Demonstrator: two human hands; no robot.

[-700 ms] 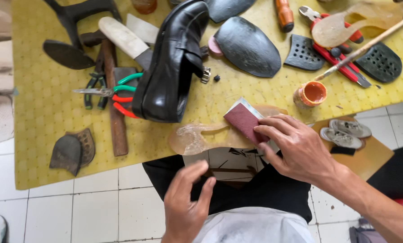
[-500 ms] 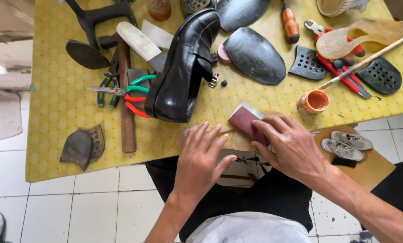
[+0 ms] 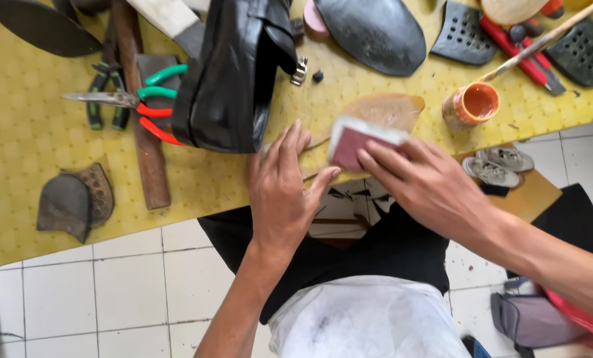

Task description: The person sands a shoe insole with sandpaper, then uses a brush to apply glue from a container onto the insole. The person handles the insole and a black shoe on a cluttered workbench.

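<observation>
Nearest the camera, the person's lap in a white apron (image 3: 369, 318) and dark trousers fills the gap below the worktop (image 3: 18, 166), whose yellow, dimpled cover ends in a front edge running just under both hands. White floor tiles (image 3: 111, 292) lie open to the left.

The left hand (image 3: 283, 189) lies flat at that edge, fingers spread and straight, pressing down on the near end of a thin tan sole (image 3: 382, 113); it grips nothing. The right hand (image 3: 426, 182) is curled around a maroon block (image 3: 356, 142) with a pale top, fingers on its near side, the block resting on the sole's middle. The sole lies along the front edge, its far end poking out beyond the block.

Just left of the left hand stands a black shoe (image 3: 233, 79), almost touching the fingertips. Left of it are pliers (image 3: 151, 106) with green and red handles, across a brown wooden bar (image 3: 144, 146). Near the left front corner sit two dark heel pieces (image 3: 71, 202), with bare yellow cover around them.

Right of the sole stands a small orange pot (image 3: 472, 106) with a stick (image 3: 541, 43) leaning in it. Below it, off the edge, a tiny pair of grey shoes (image 3: 498, 166) rests on a brown board (image 3: 535, 195).

Farther back lie a dark oval sole (image 3: 376, 30), two perforated black pads (image 3: 465, 33), and a red-handled tool (image 3: 518, 50).
</observation>
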